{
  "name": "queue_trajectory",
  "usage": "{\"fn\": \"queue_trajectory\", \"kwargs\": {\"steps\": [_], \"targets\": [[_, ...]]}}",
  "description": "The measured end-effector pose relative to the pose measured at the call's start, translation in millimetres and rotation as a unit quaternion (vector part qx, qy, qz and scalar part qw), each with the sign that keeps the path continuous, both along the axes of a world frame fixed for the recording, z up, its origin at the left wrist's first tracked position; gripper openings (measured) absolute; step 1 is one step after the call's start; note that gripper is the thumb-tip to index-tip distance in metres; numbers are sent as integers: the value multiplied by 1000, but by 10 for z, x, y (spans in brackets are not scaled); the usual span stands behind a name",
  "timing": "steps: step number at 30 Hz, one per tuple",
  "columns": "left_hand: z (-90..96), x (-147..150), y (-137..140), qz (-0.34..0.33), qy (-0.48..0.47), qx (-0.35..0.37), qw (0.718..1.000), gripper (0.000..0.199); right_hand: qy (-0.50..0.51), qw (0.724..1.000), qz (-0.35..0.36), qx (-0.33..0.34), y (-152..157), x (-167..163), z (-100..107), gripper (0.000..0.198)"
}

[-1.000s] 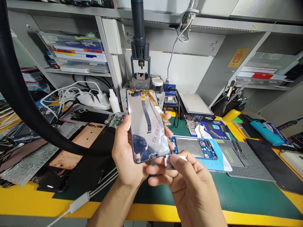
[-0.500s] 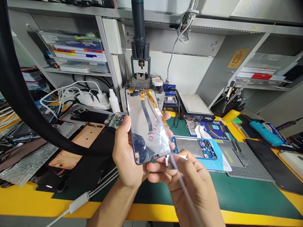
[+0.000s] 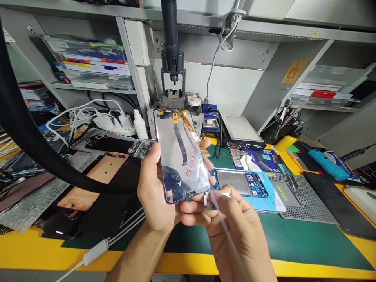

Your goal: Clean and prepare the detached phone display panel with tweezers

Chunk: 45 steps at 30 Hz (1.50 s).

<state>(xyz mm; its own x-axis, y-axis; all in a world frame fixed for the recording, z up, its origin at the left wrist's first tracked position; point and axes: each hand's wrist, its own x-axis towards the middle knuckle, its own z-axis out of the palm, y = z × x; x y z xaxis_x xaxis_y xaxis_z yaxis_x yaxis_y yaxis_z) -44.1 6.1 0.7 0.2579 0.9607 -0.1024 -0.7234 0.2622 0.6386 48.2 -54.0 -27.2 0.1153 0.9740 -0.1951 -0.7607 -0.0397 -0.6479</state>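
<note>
My left hand [image 3: 154, 188] holds a phone screen panel [image 3: 179, 156] upright over the green mat, its shiny back toward me, with orange and black flex cables running down it. My right hand [image 3: 232, 223] pinches a small white pull tab [image 3: 209, 199] at the panel's lower right corner. A clear protective film [image 3: 219, 219] stretches from that tab across my right hand, lifted off the corner. Behind my hands a blue phone frame [image 3: 242, 184] lies flat on the mat.
A thick black hose [image 3: 35, 141] arcs across the left. Copper-backed panels [image 3: 94, 176], bubble wrap and white chargers crowd the left bench. A hot-air stand [image 3: 172, 66], a heating plate [image 3: 241, 131], a tool cup [image 3: 279, 131], a grey grid mat [image 3: 308, 199] and a teal tool [image 3: 331, 164] lie behind and to the right.
My right hand has pulled the tab down and away, so the clear film now peels off the panel's lower corner. The view shifted slightly; my left hand keeps its hold.
</note>
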Motion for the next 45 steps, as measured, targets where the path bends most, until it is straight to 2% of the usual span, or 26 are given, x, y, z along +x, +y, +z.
{"fn": "queue_trajectory", "kwargs": {"steps": [8,16,21,23,27,32,39,45], "targets": [[-18,-30,-9,-25,-6,28,999,79,-8,1000,-10,7,-17,-15,3,21],[-35,-21,-30,-13,14,59,998,75,-18,999,-25,-17,-13,-32,58,24],[-14,-15,-22,19,45,5,999,75,-12,999,-29,-30,12,-52,75,25],[-36,-23,-17,17,50,5,999,73,-11,999,-32,-30,16,-60,83,26],[-93,-68,-14,-16,39,41,998,70,-10,999,-33,-30,15,-71,88,26],[-65,-89,-23,-46,28,12,998,68,-17,999,-27,-29,8,-76,78,25],[-21,-15,-21,-3,-9,25,1000,68,-21,999,-22,-20,7,-78,60,27],[-60,-20,-9,-11,-41,32,999,71,-28,999,-27,-17,21,-83,60,28]]}}
